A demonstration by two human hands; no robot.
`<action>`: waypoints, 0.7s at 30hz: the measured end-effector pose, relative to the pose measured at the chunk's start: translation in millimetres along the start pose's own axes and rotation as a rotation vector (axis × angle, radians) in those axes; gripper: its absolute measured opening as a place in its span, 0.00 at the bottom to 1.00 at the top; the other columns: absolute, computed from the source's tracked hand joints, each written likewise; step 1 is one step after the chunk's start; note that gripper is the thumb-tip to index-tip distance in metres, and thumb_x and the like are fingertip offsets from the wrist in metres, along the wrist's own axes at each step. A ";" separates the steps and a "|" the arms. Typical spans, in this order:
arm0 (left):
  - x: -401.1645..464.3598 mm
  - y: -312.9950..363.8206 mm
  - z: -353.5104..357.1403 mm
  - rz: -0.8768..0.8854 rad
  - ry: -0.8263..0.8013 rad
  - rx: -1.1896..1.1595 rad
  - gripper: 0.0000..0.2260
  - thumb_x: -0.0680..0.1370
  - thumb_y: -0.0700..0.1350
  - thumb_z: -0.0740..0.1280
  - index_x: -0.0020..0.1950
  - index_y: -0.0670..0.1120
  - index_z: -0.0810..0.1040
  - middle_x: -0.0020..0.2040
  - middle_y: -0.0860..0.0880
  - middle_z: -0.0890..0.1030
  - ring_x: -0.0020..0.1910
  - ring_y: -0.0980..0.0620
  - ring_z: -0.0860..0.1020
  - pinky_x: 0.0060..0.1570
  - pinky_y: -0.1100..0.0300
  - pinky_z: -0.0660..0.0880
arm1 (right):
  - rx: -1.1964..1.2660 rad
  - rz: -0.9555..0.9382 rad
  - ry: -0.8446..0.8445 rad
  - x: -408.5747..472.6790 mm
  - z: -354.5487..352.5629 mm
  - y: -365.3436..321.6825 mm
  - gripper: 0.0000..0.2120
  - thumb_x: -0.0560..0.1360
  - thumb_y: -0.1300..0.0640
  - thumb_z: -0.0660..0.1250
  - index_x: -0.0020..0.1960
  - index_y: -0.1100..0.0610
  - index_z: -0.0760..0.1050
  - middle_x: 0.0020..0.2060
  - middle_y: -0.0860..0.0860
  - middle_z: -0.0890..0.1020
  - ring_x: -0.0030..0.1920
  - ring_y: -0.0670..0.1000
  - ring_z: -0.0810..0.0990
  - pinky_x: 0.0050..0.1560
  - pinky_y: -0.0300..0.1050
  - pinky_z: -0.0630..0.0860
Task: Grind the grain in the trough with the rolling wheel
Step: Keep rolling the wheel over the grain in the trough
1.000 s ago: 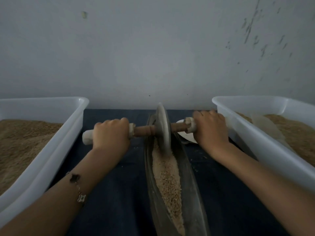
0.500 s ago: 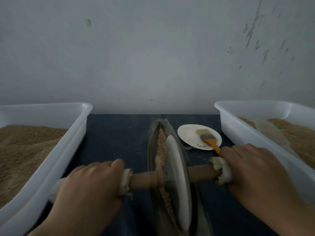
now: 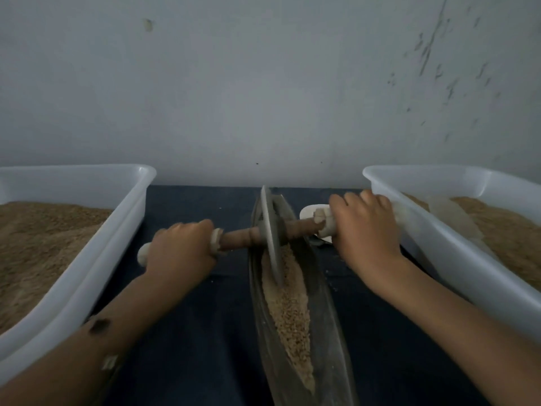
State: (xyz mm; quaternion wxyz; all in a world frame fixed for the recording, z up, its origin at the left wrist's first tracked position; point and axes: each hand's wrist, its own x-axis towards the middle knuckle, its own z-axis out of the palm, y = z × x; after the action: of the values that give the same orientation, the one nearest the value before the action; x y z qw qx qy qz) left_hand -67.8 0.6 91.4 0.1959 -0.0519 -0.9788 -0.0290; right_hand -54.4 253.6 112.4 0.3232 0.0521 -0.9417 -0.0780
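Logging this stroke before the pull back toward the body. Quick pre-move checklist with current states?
1. Left hand grips the left handle end: ok.
2. Right hand grips the right handle end: ok.
3. Wheel seated inside the trough, near its far end: ok.
4. Axle level: not ok, the left end sits lower and the wheel leans.
5. Grain lies in the channel ahead of the return stroke: ok.
6. Right hand clear of the right tub: cannot tell, they look very close.
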 end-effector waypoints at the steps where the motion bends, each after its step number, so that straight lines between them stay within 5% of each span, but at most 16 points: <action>1: -8.6 0.2 -6.2 0.026 0.013 0.005 0.10 0.72 0.50 0.64 0.38 0.53 0.63 0.38 0.54 0.75 0.40 0.51 0.74 0.39 0.58 0.63 | 0.014 -0.005 -0.041 -10.4 -6.9 1.9 0.10 0.66 0.59 0.72 0.46 0.55 0.74 0.40 0.52 0.79 0.44 0.56 0.75 0.45 0.49 0.67; 5: -49.0 12.2 -38.6 0.234 0.114 0.080 0.20 0.65 0.53 0.71 0.35 0.55 0.57 0.32 0.56 0.68 0.33 0.54 0.68 0.36 0.58 0.64 | 0.129 0.024 -0.259 -47.3 -31.2 15.4 0.08 0.72 0.51 0.67 0.45 0.42 0.68 0.38 0.43 0.74 0.42 0.47 0.72 0.42 0.42 0.66; 10: -77.9 10.5 -55.7 0.351 0.143 0.038 0.27 0.45 0.42 0.78 0.31 0.52 0.63 0.24 0.54 0.68 0.22 0.49 0.69 0.23 0.57 0.68 | 0.086 0.023 -0.338 -69.6 -49.7 22.5 0.17 0.67 0.50 0.69 0.33 0.44 0.59 0.29 0.43 0.67 0.31 0.41 0.63 0.30 0.37 0.54; 15: -59.9 12.3 -41.8 0.283 0.156 0.033 0.22 0.53 0.42 0.77 0.32 0.51 0.64 0.26 0.53 0.71 0.25 0.49 0.70 0.28 0.56 0.67 | 0.115 0.000 -0.261 -58.8 -29.4 21.8 0.20 0.59 0.58 0.74 0.34 0.43 0.63 0.26 0.42 0.62 0.28 0.44 0.63 0.30 0.41 0.57; 17: -41.3 16.6 -30.7 0.217 0.188 0.095 0.19 0.61 0.44 0.74 0.36 0.51 0.63 0.32 0.51 0.73 0.32 0.49 0.71 0.35 0.55 0.64 | 0.087 -0.003 -0.170 -43.6 -11.0 20.5 0.12 0.64 0.59 0.73 0.44 0.49 0.73 0.31 0.45 0.73 0.34 0.52 0.73 0.34 0.44 0.63; 21: -1.8 20.4 -16.8 0.115 0.226 0.185 0.11 0.68 0.41 0.70 0.43 0.45 0.70 0.43 0.44 0.78 0.43 0.41 0.75 0.41 0.52 0.62 | 0.074 0.051 -0.078 -6.0 25.0 17.4 0.12 0.72 0.62 0.65 0.55 0.56 0.69 0.47 0.56 0.78 0.46 0.59 0.74 0.41 0.48 0.60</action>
State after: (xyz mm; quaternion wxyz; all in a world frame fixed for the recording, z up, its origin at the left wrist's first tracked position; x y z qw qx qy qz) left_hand -57.4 19.4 106.9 0.3102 -0.0861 -0.9444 0.0672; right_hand -66.0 274.5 92.4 0.2858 0.0370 -0.9569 -0.0367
